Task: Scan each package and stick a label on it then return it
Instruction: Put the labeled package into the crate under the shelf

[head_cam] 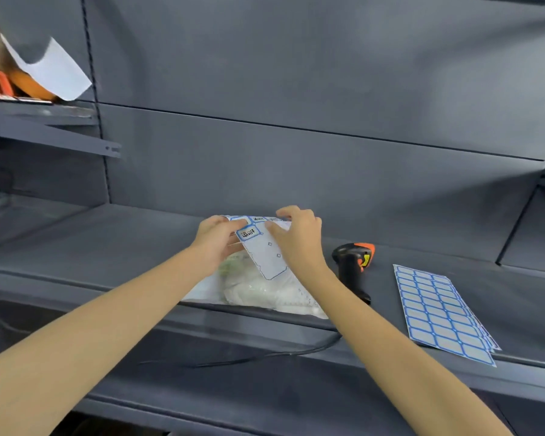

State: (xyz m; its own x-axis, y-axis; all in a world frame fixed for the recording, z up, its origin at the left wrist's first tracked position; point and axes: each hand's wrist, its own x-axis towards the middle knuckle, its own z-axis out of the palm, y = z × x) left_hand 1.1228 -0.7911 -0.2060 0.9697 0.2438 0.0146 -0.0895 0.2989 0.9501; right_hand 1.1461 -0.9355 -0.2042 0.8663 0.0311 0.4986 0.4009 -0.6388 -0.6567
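Note:
A clear plastic package point(258, 291) with white and green contents lies on the grey shelf point(107, 247), its front edge over the shelf lip. Above it I hold a mostly used label sheet point(269, 256) with blue-bordered stickers. My left hand point(216, 237) pinches one handwritten label point(248, 232) near the sheet's top left. My right hand point(296, 234) grips the sheet's top right edge. A black and orange barcode scanner point(354, 262) lies on the shelf just right of my right wrist.
A stack of full blue-bordered label sheets point(441, 313) lies at the shelf's right front. The scanner's cable point(265, 357) hangs below the shelf edge. An upper left shelf holds an orange object point(0, 83) and white paper point(54, 70).

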